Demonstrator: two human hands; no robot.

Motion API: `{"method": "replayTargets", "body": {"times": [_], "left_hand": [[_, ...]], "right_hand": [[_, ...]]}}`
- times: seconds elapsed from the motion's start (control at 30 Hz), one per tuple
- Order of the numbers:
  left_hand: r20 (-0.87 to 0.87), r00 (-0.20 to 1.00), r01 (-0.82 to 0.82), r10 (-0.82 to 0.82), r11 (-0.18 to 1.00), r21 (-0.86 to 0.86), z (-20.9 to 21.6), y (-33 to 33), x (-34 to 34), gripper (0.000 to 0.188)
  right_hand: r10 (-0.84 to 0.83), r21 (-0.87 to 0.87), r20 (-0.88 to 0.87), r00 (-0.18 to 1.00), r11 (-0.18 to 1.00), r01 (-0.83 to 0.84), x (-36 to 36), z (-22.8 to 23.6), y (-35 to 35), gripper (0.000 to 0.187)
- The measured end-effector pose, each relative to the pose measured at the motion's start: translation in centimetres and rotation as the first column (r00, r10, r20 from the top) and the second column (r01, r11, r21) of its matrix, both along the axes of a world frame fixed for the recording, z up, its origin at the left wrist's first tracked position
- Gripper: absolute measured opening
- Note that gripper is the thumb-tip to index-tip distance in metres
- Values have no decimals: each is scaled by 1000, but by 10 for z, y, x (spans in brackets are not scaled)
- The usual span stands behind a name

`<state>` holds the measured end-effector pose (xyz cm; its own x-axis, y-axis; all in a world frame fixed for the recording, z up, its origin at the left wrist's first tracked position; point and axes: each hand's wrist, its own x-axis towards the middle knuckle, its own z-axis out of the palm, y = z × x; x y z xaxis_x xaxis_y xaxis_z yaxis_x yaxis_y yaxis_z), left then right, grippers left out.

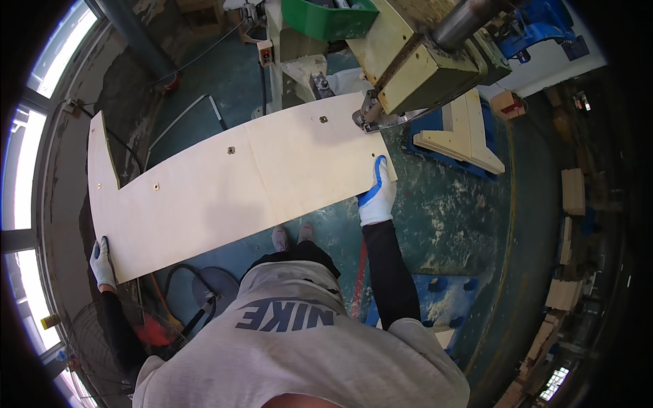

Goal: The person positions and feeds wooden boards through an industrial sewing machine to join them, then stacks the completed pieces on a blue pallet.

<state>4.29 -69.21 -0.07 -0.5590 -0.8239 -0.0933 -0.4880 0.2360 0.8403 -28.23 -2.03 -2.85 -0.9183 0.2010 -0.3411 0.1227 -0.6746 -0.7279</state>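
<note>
A large pale plywood panel (204,204) spans the view in front of me, with a curved far edge and a notch near its left end. Several small metal inserts (231,150) are set in its face. My left hand (103,265), in a white and blue glove, is closed on the panel's lower left corner. Gripping the near edge at the right end is my right hand (378,197), gloved alike, its blue thumb side close to a small dark hole. The panel's far right edge reaches under the metal tool head (371,114) of a machine; whether they touch, I cannot tell.
The green machine body (435,78) rises at the upper right, with a green bin (330,19) beside it. Cut wooden parts (462,139) lie on a blue pallet at right. Another blue pallet (466,291) lies lower right. A wire fan guard (92,336) stands lower left.
</note>
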Motion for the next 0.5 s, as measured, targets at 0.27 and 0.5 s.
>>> {"method": "replayTargets", "body": {"times": [0.27,0.5], "left_hand": [[72,997,-31,27,998,55,2,5,0,47],[30,999,-27,25,998,61,-6,22,13,46]], "right_hand": [[-45,45,-78,996,998,49,1,19,-15,45],[-37,194,-39,999,980,44,-3,-7,-5,49]]}}
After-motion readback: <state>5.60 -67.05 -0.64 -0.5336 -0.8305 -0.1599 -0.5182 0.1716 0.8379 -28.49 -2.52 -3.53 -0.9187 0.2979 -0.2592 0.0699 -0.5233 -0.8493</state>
